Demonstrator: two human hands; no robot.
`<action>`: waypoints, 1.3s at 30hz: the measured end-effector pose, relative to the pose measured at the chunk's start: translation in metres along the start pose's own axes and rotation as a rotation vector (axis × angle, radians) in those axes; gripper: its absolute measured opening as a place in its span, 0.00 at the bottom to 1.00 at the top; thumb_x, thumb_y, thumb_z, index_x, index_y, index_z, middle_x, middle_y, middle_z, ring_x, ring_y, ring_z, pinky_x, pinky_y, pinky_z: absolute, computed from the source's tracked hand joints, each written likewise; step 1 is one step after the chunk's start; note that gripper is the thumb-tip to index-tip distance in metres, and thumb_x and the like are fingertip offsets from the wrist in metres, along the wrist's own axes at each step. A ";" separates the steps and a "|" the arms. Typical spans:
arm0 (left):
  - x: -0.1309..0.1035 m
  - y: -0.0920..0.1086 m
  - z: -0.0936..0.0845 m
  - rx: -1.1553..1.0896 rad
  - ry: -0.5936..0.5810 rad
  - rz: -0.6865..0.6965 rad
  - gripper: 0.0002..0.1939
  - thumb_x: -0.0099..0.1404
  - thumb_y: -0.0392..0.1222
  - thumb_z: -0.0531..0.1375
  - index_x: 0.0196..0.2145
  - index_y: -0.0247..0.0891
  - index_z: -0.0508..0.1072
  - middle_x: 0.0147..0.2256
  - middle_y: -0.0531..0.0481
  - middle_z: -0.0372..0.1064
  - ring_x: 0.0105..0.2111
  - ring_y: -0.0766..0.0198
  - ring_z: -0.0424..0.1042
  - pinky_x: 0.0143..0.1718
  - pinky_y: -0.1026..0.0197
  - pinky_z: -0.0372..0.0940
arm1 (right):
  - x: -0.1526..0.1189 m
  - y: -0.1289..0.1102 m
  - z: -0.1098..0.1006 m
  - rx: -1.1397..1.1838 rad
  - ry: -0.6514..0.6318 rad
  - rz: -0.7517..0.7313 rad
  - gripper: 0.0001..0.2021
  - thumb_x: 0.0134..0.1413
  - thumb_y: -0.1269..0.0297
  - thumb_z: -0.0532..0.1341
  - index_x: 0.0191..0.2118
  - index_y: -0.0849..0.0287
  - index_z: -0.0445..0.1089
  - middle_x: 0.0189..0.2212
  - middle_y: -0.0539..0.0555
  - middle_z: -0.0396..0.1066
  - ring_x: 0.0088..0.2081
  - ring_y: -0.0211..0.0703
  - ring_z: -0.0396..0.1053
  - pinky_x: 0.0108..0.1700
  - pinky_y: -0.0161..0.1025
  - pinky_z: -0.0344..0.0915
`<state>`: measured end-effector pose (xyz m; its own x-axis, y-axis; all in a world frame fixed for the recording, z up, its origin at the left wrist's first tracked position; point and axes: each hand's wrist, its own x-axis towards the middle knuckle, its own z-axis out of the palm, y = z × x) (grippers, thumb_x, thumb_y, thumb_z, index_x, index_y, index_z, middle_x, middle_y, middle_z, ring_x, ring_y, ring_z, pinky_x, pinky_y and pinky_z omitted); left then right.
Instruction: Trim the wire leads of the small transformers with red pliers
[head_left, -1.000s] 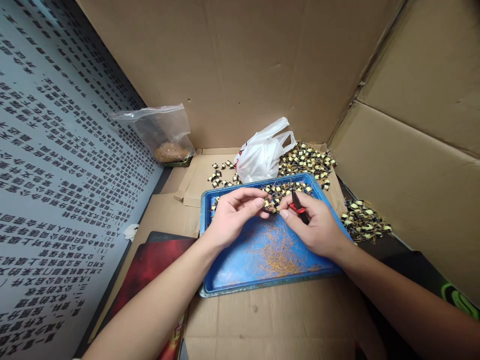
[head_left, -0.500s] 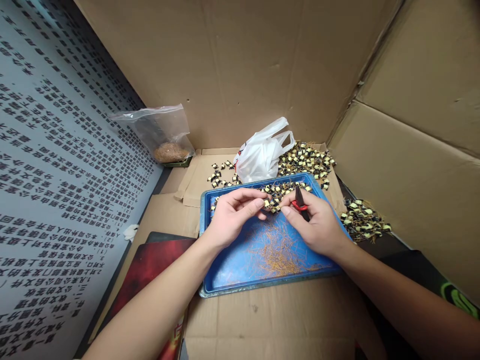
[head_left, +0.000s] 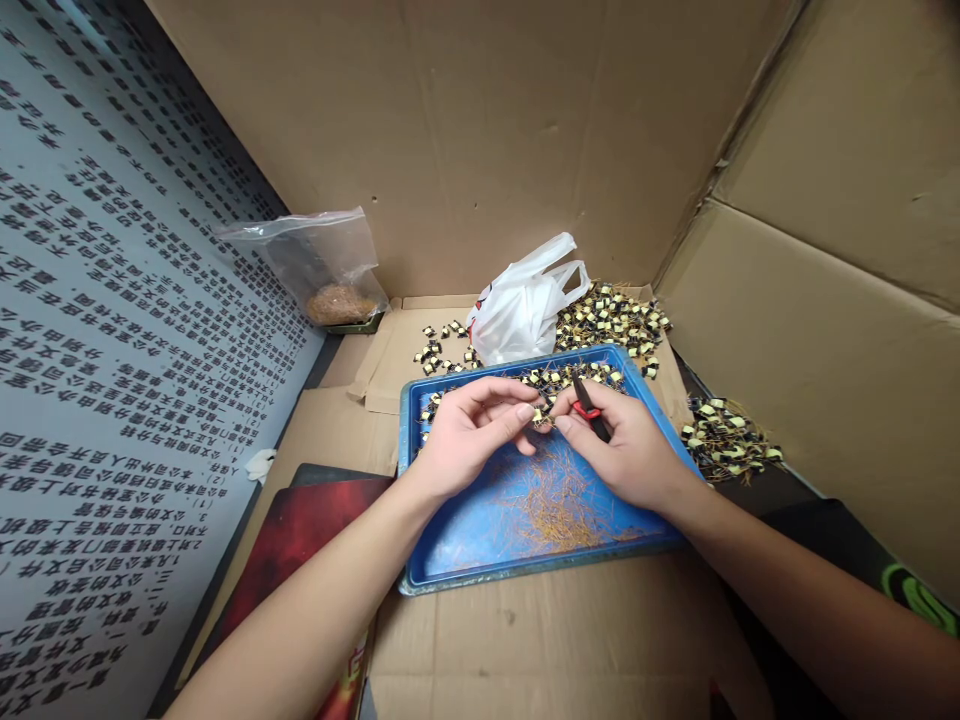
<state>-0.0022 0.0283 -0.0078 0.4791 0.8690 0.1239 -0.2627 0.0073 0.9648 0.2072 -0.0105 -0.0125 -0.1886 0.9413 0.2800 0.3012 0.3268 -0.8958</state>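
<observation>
Over a blue tray [head_left: 465,556], my left hand [head_left: 474,432] pinches a small yellow-and-black part [head_left: 540,416] between thumb and fingers. My right hand [head_left: 616,436] holds a red-and-black cutting tool [head_left: 591,408] against its palm, blades pointing up and away. Its thumb and index fingertip meet close to the small part, perhaps on one of its thin wires, too fine to make out. Many similar parts lie along the tray's far side, behind my hands. Loose copper-coloured wire bits [head_left: 559,510] are scattered on the tray's floor below.
A white plastic bag [head_left: 517,310] stands behind the tray, beside a heap of parts [head_left: 619,320]. Another heap [head_left: 727,440] lies to the right. At the back left is a clear bag [head_left: 337,270] with copper-coloured contents. Cardboard walls enclose the back and right.
My right hand has shifted slightly left, closer to my left hand, and the tool has tilted further left. My left hand has hardly moved.
</observation>
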 end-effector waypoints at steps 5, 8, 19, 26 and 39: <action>0.001 0.001 0.000 0.018 0.024 -0.007 0.13 0.66 0.44 0.72 0.44 0.35 0.80 0.36 0.47 0.81 0.28 0.66 0.80 0.32 0.63 0.77 | -0.003 -0.003 0.001 0.041 0.013 -0.061 0.12 0.62 0.69 0.64 0.51 0.55 0.71 0.26 0.43 0.56 0.26 0.37 0.57 0.30 0.37 0.58; 0.001 0.002 -0.001 0.013 0.029 -0.007 0.12 0.65 0.43 0.72 0.43 0.35 0.81 0.36 0.47 0.81 0.27 0.67 0.80 0.31 0.64 0.76 | -0.004 -0.002 0.003 0.019 0.037 -0.088 0.06 0.64 0.65 0.65 0.45 0.55 0.73 0.25 0.43 0.56 0.26 0.36 0.57 0.30 0.37 0.57; 0.000 0.000 -0.001 -0.042 0.015 -0.017 0.12 0.63 0.40 0.74 0.43 0.35 0.82 0.40 0.47 0.81 0.32 0.67 0.81 0.38 0.64 0.78 | -0.002 -0.010 0.001 -0.055 0.071 -0.133 0.06 0.67 0.68 0.61 0.35 0.56 0.70 0.27 0.46 0.65 0.26 0.35 0.60 0.29 0.36 0.57; 0.001 0.003 0.002 -0.035 0.054 -0.017 0.15 0.61 0.41 0.75 0.44 0.35 0.81 0.39 0.46 0.81 0.33 0.64 0.80 0.38 0.62 0.78 | -0.003 -0.007 0.000 -0.078 0.106 -0.106 0.05 0.67 0.67 0.61 0.37 0.55 0.69 0.29 0.48 0.67 0.29 0.39 0.64 0.33 0.38 0.61; 0.001 0.001 0.003 -0.061 0.009 0.055 0.13 0.59 0.37 0.75 0.41 0.35 0.80 0.39 0.49 0.76 0.33 0.68 0.78 0.39 0.64 0.76 | -0.003 0.000 0.002 -0.025 0.106 -0.043 0.02 0.68 0.65 0.61 0.42 0.55 0.69 0.30 0.48 0.65 0.30 0.39 0.65 0.34 0.38 0.63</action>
<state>0.0003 0.0283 -0.0061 0.4548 0.8735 0.1739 -0.3390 -0.0108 0.9407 0.2058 -0.0135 -0.0141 -0.1020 0.9296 0.3541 0.3190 0.3677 -0.8735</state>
